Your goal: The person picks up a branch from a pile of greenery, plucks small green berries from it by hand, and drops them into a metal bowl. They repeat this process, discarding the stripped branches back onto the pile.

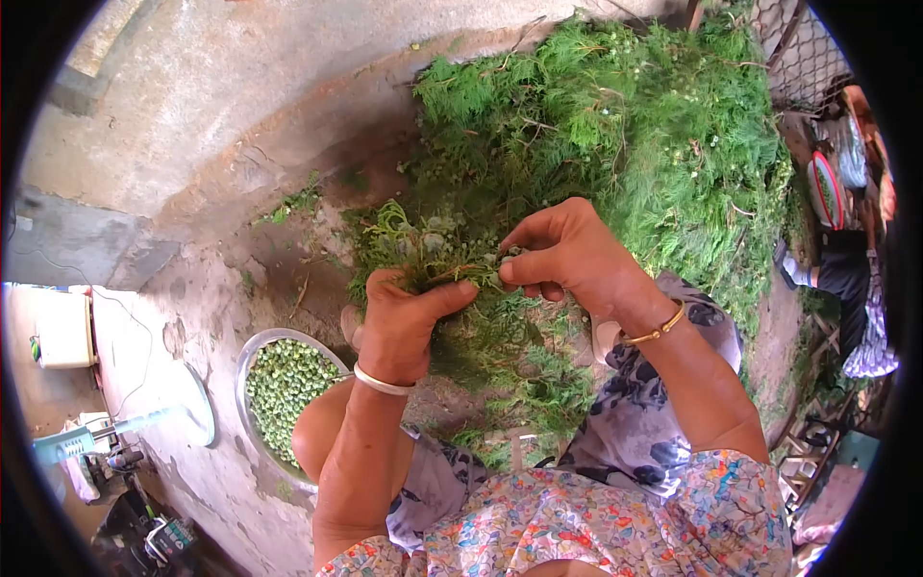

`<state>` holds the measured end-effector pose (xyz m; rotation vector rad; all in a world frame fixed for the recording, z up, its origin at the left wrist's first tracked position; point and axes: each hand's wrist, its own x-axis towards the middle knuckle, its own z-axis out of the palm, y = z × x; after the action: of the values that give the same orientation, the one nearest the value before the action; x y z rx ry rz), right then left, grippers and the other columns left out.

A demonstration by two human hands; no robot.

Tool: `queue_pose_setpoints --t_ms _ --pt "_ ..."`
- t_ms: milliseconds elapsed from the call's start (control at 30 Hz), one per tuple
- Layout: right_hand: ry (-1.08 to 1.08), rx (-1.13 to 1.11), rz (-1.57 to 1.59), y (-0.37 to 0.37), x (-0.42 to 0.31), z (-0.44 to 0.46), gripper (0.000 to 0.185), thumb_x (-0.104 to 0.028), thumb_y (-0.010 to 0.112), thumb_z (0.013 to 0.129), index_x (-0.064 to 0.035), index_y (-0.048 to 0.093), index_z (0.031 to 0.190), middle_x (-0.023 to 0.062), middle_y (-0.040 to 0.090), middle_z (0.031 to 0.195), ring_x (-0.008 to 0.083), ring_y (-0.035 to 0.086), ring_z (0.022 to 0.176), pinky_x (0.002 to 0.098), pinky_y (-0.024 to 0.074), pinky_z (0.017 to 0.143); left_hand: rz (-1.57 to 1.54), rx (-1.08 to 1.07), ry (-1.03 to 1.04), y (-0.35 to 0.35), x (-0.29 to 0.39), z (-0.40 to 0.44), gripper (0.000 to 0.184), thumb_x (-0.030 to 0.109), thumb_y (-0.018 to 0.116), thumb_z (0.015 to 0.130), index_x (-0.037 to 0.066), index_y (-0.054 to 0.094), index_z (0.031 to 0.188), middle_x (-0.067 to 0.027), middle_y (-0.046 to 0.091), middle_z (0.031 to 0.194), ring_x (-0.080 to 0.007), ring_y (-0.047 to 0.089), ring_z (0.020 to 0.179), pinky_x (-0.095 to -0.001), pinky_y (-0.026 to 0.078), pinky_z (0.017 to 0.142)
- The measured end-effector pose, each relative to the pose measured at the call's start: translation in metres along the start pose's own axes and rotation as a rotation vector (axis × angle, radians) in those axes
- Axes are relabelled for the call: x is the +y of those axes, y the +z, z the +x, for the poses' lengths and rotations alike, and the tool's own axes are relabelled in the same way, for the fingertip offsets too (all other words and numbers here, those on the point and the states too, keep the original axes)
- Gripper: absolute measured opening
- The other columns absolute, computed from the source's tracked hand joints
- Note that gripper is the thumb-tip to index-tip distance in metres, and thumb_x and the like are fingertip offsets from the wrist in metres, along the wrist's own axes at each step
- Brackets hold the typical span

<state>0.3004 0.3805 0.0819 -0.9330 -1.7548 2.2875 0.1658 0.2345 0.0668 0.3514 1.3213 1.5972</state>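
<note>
My left hand (402, 322) is closed around a leafy green sprig (415, 240) that carries pale, bluish-green cones. At the sprig's right end, my right hand (567, 258) pinches one or more small round cones (510, 258) between thumb and fingertips. Whether these cones are still joined to the sprig I cannot tell. Beyond both hands lies a large heap of cut conifer branches (596, 125). To the left of my left forearm stands a round metal basin (252, 351) holding many small green cones (288, 389).
Loose clippings (548, 385) are scattered on the ground between my legs. A rough concrete wall (240, 106) rises behind. At the left are a light-blue fan (77, 442) and a white box (65, 330); wire mesh (798, 58) and assorted belongings line the right side.
</note>
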Motion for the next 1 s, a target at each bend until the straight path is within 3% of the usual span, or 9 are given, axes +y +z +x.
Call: queue_pose_setpoints --t_ms 367,433,500,633,733,800,1000 --pt "-0.001 0.091 0.076 -0.017 -0.008 -0.002 0.014 0.0 0.065 0.072 0.0086 0.064 0.083 0.0087 0.063 0.063 0.0085 0.054 0.048 0.0204 0.0407 0.041 0.022 0.024 0.011 -0.001 0.008 -0.005 0.02 -0.006 0.068 0.073 -0.002 0.064 0.093 -0.0078 0.067 0.087 -0.0154 0.063 0.075 -0.0267 0.052 0.066" --pt "-0.079 0.215 0.123 -0.04 -0.009 -0.001 0.016 0.0 0.062 0.073 0.0089 0.063 0.086 0.0101 0.063 0.065 0.0092 0.055 0.051 0.0201 0.0408 0.042 0.05 0.039 0.002 -0.011 0.017 -0.008 0.02 -0.006 0.067 0.074 -0.002 0.064 0.093 -0.0074 0.067 0.087 -0.0151 0.063 0.074 -0.0261 0.052 0.064" --pt "-0.074 0.21 0.189 -0.042 -0.008 -0.003 0.017 -0.001 0.06 0.074 0.0088 0.062 0.088 0.011 0.064 0.068 0.0095 0.055 0.053 0.02 0.0405 0.041 0.0 0.068 -0.013 -0.02 0.022 -0.008 0.023 -0.004 0.064 0.076 0.003 0.061 0.098 -0.0045 0.064 0.083 -0.0132 0.06 0.066 -0.0228 0.042 0.044" --pt "-0.02 0.131 0.242 -0.024 -0.007 -0.006 0.017 -0.005 0.058 0.077 0.007 0.06 0.09 0.0128 0.063 0.075 0.01 0.056 0.058 0.0196 0.0393 0.041 -0.03 0.063 0.033 -0.014 0.019 -0.01 0.023 -0.002 0.064 0.076 0.005 0.06 0.097 -0.0043 0.064 0.083 -0.0125 0.059 0.063 -0.0214 0.039 0.041" --pt "0.04 0.075 0.192 -0.017 -0.003 -0.004 0.014 -0.007 0.059 0.079 0.0048 0.061 0.088 0.0102 0.063 0.073 0.0094 0.054 0.056 0.0191 0.0374 0.04 -0.023 0.035 0.029 -0.011 0.018 -0.009 0.024 -0.002 0.064 0.076 0.004 0.059 0.099 -0.0042 0.064 0.083 -0.0128 0.06 0.063 -0.0216 0.04 0.042" --pt "0.043 -0.056 0.214 -0.012 0.0 -0.003 0.014 -0.008 0.061 0.08 0.0046 0.062 0.086 0.0084 0.063 0.071 0.0088 0.053 0.055 0.0187 0.0359 0.04 -0.105 -0.02 0.026 -0.009 0.019 -0.007 0.026 -0.006 0.064 0.075 -0.001 0.062 0.1 -0.0081 0.067 0.091 -0.0168 0.064 0.079 -0.0292 0.053 0.068" --pt "0.041 -0.08 0.205 -0.001 0.001 0.0 0.017 -0.003 0.062 0.076 0.0066 0.062 0.09 0.0107 0.063 0.071 0.009 0.052 0.054 0.0193 0.0353 0.042 0.029 -0.051 0.057 -0.004 0.011 -0.004 0.023 -0.006 0.065 0.075 -0.004 0.064 0.098 -0.0086 0.067 0.092 -0.0152 0.063 0.079 -0.0292 0.052 0.073"
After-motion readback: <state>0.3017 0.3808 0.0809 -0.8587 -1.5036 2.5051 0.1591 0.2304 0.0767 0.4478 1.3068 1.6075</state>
